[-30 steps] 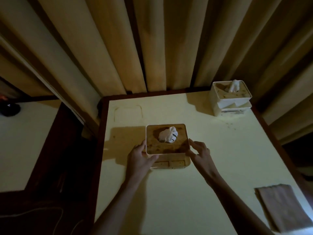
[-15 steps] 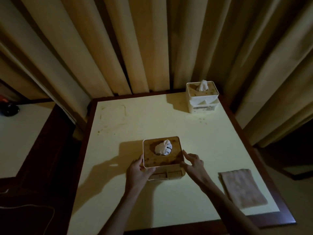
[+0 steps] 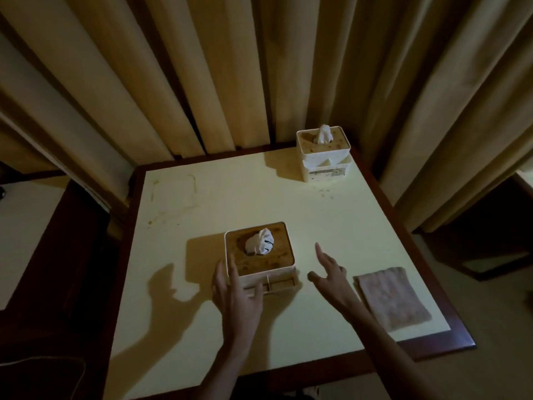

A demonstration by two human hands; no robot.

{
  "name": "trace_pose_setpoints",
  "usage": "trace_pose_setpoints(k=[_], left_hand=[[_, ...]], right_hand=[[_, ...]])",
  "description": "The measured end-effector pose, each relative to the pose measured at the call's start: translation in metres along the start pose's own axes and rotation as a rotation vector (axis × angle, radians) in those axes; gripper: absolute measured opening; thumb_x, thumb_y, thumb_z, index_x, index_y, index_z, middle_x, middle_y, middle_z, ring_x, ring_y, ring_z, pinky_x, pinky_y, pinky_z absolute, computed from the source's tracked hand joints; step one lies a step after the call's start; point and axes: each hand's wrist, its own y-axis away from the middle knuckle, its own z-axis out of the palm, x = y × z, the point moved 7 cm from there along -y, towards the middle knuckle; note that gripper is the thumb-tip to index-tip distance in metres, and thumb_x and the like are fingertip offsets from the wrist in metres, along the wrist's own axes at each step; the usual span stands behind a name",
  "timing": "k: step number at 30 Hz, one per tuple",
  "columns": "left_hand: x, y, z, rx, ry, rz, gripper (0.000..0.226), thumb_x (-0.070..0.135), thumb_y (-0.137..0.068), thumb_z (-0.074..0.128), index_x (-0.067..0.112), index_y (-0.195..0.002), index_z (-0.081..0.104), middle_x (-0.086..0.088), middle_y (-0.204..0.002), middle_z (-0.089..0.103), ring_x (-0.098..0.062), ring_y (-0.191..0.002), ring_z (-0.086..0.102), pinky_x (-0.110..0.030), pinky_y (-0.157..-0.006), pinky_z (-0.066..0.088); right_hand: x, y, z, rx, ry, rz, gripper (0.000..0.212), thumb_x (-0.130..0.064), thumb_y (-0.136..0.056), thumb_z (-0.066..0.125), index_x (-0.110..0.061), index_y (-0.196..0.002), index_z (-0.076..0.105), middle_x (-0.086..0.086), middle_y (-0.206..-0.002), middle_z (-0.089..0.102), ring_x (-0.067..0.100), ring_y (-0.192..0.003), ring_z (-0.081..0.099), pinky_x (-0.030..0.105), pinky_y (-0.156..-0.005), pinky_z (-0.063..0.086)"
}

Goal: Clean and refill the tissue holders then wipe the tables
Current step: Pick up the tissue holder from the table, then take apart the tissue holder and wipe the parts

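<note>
A white tissue holder with a stained brown lid [image 3: 277, 262] stands near the middle of the pale yellow table [image 3: 331, 226]; a crumpled white tissue [image 3: 259, 241] sticks out of its top. My left hand [image 3: 235, 293] rests against its near left corner, fingers spread, not gripping. My right hand [image 3: 330, 274] hovers open just to the right of the holder, apart from it. A second tissue holder [image 3: 324, 157] with a tissue poking up stands at the far right corner. A folded pinkish cloth [image 3: 390, 297] lies flat on the table right of my right hand.
Heavy beige curtains [image 3: 230, 67] hang close behind the table. A dark wooden rim edges the table. Another pale table [image 3: 26, 226] sits to the left across a dark gap. Brown stain marks [image 3: 173, 203] show on the far left of the tabletop.
Both hands have let go of the near tissue holder, which now rests on the table. My right hand has drawn away to the right. The view has pulled back.
</note>
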Motion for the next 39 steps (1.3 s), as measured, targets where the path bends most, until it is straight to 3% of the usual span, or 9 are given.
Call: trace_pose_setpoints(k=[3,8,14,19,22,25,28,34,39], left_hand=[[0.037,0.024,0.019,-0.019,0.038,0.266,0.072,0.019,-0.071,0.078,0.017,-0.136,0.048,-0.007,-0.141,0.038,-0.022,-0.131,0.033,-0.040,-0.104,0.029],[0.084,0.063,0.081,-0.424,0.079,0.401,0.050,0.029,-0.086,0.059,0.025,-0.135,0.049,0.008,-0.137,0.042,-0.009,-0.128,0.037,-0.025,-0.106,0.034],[0.159,0.096,0.167,-0.666,0.057,0.430,0.058,0.024,-0.091,0.058,0.019,-0.144,0.035,0.002,-0.149,0.031,-0.017,-0.135,0.034,-0.029,-0.110,0.033],[0.201,0.122,0.218,-0.638,-0.009,0.557,0.077,0.028,-0.081,0.069,0.021,-0.146,0.028,0.006,-0.152,0.023,-0.014,-0.138,0.029,-0.029,-0.115,0.027],[0.199,0.122,0.238,-0.608,-0.175,0.550,0.078,0.041,-0.076,0.069,0.023,-0.144,0.036,0.001,-0.151,0.030,-0.021,-0.136,0.032,-0.045,-0.117,0.020],[0.188,0.116,0.244,-0.553,-0.307,0.530,0.070,0.058,-0.063,0.075,0.029,-0.124,0.057,0.003,-0.124,0.056,-0.019,-0.110,0.054,-0.042,-0.094,0.047],[0.184,0.113,0.239,-0.487,-0.296,0.515,0.053,0.051,-0.068,0.070,0.031,-0.116,0.059,0.004,-0.095,0.060,-0.016,-0.084,0.058,-0.034,-0.075,0.050],[0.166,0.106,0.218,-0.381,-0.057,0.180,0.043,0.063,-0.093,0.027,0.029,-0.111,0.046,0.000,-0.114,0.048,-0.010,-0.080,0.061,-0.023,-0.057,0.052],[0.159,0.073,0.183,-0.229,0.138,0.039,0.022,0.016,-0.085,0.068,0.012,-0.099,0.051,0.001,-0.106,0.050,-0.015,-0.089,0.056,-0.016,-0.068,0.042]], right_hand=[[0.031,0.014,-0.032,0.108,0.058,0.005,0.070,-0.022,-0.094,0.056,-0.028,-0.152,0.017,0.011,-0.153,0.031,0.031,-0.138,0.030,0.044,-0.111,0.027],[0.094,0.035,-0.096,0.242,0.162,0.046,0.059,-0.016,-0.094,0.052,-0.016,-0.149,0.030,0.010,-0.152,0.034,0.029,-0.139,0.030,0.042,-0.110,0.029],[0.173,0.040,-0.151,0.251,0.491,0.159,0.077,-0.030,-0.096,0.051,-0.026,-0.153,-0.001,-0.003,-0.158,-0.015,0.026,-0.148,0.000,0.049,-0.116,0.017],[0.216,0.037,-0.167,0.082,0.498,0.209,0.076,-0.044,-0.099,0.037,-0.032,-0.149,-0.019,-0.007,-0.152,-0.032,0.019,-0.144,-0.022,0.050,-0.117,0.002],[0.231,0.032,-0.172,-0.013,0.508,0.160,0.070,-0.048,-0.100,0.026,-0.030,-0.149,-0.021,-0.007,-0.151,-0.033,0.016,-0.141,-0.026,0.046,-0.116,-0.004],[0.239,0.030,-0.167,-0.136,0.546,0.096,0.069,-0.055,-0.097,0.016,-0.030,-0.147,-0.023,-0.009,-0.148,-0.037,0.015,-0.140,-0.027,0.046,-0.116,-0.005],[0.245,0.026,-0.163,-0.155,0.512,0.073,0.075,-0.069,-0.088,0.005,-0.031,-0.144,-0.028,-0.010,-0.149,-0.038,0.014,-0.140,-0.028,0.043,-0.117,-0.004],[0.245,0.022,-0.164,-0.113,0.590,-0.013,0.079,-0.074,-0.079,-0.009,-0.031,-0.141,-0.033,-0.009,-0.148,-0.041,0.015,-0.138,-0.033,0.036,-0.113,-0.016],[0.226,0.011,-0.160,-0.120,0.631,-0.075,0.074,-0.065,-0.092,0.007,-0.025,-0.147,-0.024,-0.006,-0.151,-0.034,0.014,-0.138,-0.032,0.035,-0.111,-0.018]])
